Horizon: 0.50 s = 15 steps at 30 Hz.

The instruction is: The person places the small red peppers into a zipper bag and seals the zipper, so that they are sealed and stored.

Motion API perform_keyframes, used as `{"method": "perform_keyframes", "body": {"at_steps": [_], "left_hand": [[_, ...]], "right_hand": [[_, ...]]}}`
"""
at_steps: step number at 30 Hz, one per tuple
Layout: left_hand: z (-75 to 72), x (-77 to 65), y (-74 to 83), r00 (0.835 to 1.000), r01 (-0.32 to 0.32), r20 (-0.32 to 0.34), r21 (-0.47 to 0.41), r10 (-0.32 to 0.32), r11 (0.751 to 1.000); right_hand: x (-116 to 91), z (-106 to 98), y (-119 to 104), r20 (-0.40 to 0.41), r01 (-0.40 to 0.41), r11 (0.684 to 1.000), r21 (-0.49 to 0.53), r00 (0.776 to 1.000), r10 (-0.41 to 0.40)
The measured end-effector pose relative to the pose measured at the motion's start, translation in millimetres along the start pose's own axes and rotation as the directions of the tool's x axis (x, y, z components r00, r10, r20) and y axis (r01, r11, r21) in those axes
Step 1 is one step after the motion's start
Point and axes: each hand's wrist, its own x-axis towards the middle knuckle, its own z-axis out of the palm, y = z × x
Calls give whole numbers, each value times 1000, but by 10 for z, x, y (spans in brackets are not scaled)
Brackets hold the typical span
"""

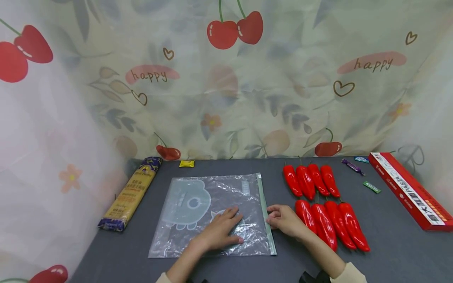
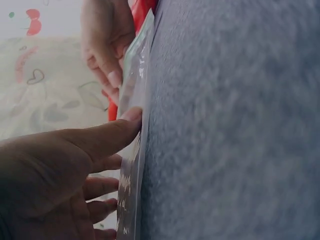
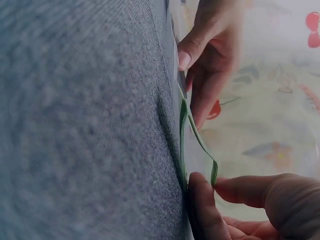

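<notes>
A clear zip bag (image 1: 219,188) with a pale cartoon print lies flat on the dark grey table, its green-edged mouth (image 1: 266,214) toward the right. My left hand (image 1: 221,230) rests on the bag with fingers spread and straight; in the left wrist view its thumb (image 2: 117,137) presses the plastic. At the green edge, my right hand (image 1: 284,221) pinches the lip between thumb and finger. The right wrist view shows the upper green strip (image 3: 202,142) lifted off the lower one near those fingertips, so the mouth gapes there.
Several red peppers (image 1: 323,220) lie in two rows right of the bag, close by my right forearm. A red pasta box (image 1: 410,190) is at the far right, with small wrapped candies (image 1: 371,187) beside it. Left stand a yellow pasta packet (image 1: 132,192) and a yellow sweet (image 1: 186,163).
</notes>
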Motion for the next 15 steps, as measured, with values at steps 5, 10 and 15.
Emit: {"method": "perform_keyframes", "body": {"at_steps": [5, 10, 15], "left_hand": [[45, 102, 111, 995, -65, -80, 25, 66, 998], [173, 249, 223, 976, 1, -220, -9, -3, 1000], [294, 320, 212, 952, 68, -279, -212, -127, 975]], "right_hand": [[-11, -24, 2, 8, 44, 999, 17, 999, -45], [2, -38, 49, -6, 134, 983, -129, 991, -136], [20, -12, 85, -62, 192, 915, -354, 972, -228]]}}
